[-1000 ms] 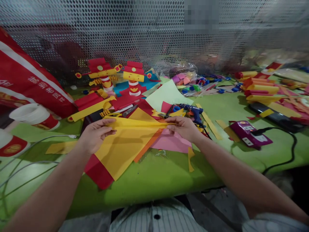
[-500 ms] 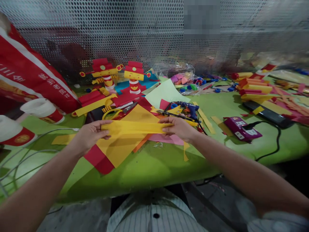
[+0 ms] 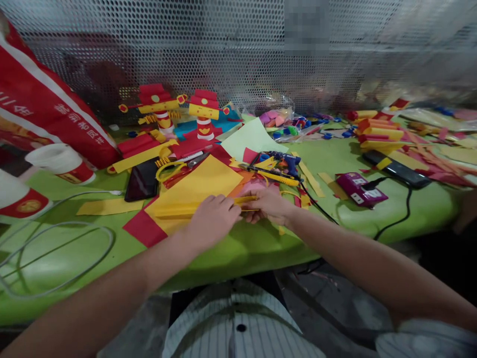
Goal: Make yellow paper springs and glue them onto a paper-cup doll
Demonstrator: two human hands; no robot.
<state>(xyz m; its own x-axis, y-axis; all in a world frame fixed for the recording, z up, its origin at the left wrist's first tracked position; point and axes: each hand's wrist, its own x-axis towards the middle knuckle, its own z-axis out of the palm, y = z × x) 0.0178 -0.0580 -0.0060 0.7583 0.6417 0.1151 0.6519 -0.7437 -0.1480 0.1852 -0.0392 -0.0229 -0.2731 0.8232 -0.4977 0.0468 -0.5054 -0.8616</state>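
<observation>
Right hand (image 3: 274, 205) pinches the right end of a folded yellow paper strip (image 3: 173, 211) between thumb and fingers, while the left hand (image 3: 214, 219) curls over the strip close by — thumb hidden, so I cannot tell whether it grips or only presses. That strip runs across the lower part of a larger yellow sheet (image 3: 201, 181) on the green table (image 3: 268, 248); left of the sheet lies a dark phone (image 3: 141, 181) — screen up.
</observation>
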